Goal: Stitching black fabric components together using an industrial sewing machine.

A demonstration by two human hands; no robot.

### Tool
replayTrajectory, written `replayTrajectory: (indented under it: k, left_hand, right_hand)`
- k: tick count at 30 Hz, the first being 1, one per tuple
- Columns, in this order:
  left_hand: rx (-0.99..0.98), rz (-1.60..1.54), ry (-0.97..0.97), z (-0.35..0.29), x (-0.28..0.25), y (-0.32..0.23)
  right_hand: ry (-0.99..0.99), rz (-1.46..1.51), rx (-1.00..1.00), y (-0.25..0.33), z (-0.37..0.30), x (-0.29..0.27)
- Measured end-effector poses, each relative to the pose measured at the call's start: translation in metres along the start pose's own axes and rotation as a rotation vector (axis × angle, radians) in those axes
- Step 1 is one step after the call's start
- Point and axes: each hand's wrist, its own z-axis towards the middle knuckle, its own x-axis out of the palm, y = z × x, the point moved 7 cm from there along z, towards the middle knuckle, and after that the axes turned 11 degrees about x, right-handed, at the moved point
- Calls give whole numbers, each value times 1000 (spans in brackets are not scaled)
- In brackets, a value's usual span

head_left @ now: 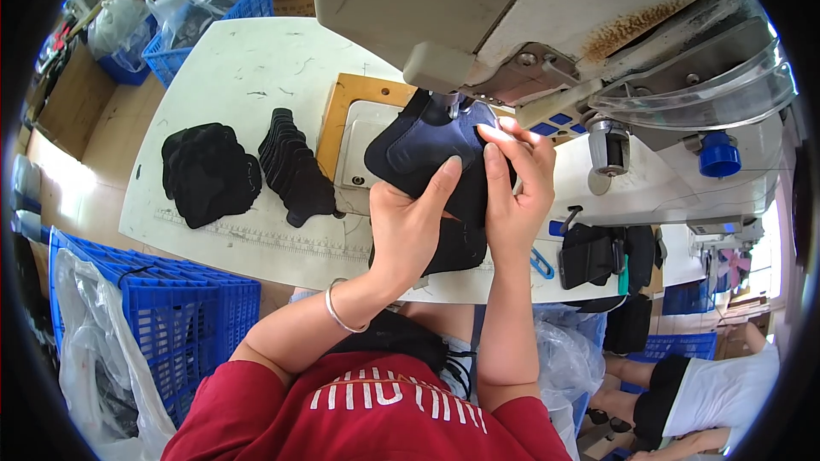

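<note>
A dark navy fabric piece [410,149] lies under the needle of a grey sewing machine [547,8]. My left hand [410,222] presses on its near side, thumb stretched toward the seam. My right hand [517,179] grips the piece's right edge, fingers curled over it close to the presser foot. More of the same black material [457,248] hangs below my hands at the table's front edge.
Two stacks of black cut pieces [209,172] [295,166] lie on the white table [239,77] to the left. Blue plastic crates [171,307] stand at my lower left and far left. Another person sits at the lower right [709,397]. Black items [598,256] rest right of my hands.
</note>
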Motion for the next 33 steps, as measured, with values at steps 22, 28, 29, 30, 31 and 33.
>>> replayTrajectory:
  k: [22,28,29,30,31,33]
  left_hand:
    - [14,102,121,39,-12,-12]
    - [-151,168,281,52,-15,-10]
    - [-150,169,279,55,-16,-11]
    - [-173,178,311,57,-16,-11]
    - [-195,186,345,58,-15,-11]
    - [-216,184,358,61,-14,-13]
  right_hand:
    - [-27,-235,75,-16,-13,-17]
    - [82,457,458,-26,-43,5]
    - [113,450,490,-24,-45,7]
    - [115,451,490,-22,-45,8]
    - [129,474,507,-22,-45,9]
    - [143,497,524,-20,-45,12]
